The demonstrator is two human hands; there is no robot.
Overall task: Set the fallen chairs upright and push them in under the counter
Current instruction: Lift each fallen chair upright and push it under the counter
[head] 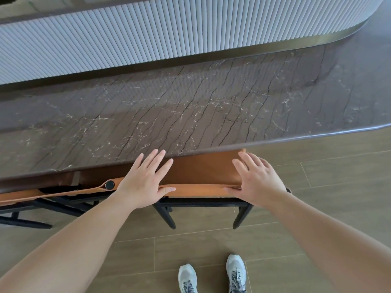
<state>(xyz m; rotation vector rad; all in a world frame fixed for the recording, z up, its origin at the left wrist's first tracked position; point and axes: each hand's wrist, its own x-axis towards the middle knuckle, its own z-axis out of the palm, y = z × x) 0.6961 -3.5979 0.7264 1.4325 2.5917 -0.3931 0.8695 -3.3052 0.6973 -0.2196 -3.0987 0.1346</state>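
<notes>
Marble counter (pixel 190 111) over upright chair (pixel 201 168), left hand (pixel 143 182) and right hand (pixel 260 182) spread flat on its backrest.

Counter (pixel 190 115) edge overhanging your chair (pixel 203 170) back, narrow gap between edge and backrest, second chair (pixel 53 193) crowding the left end, open floor (pixel 328 187) toward the counter's right corner and behind you.

Soft, even daylight fills the scene, bright without harsh glare. The polished bench (pixel 190 106) carries a dim, ribbed reflection of the fluted wall (pixel 148 34). Shadows under the chair (pixel 201 170) are faint. Wide-angle distortion bows straight edges; focus stays sharp apart from slight corner softness.
</notes>
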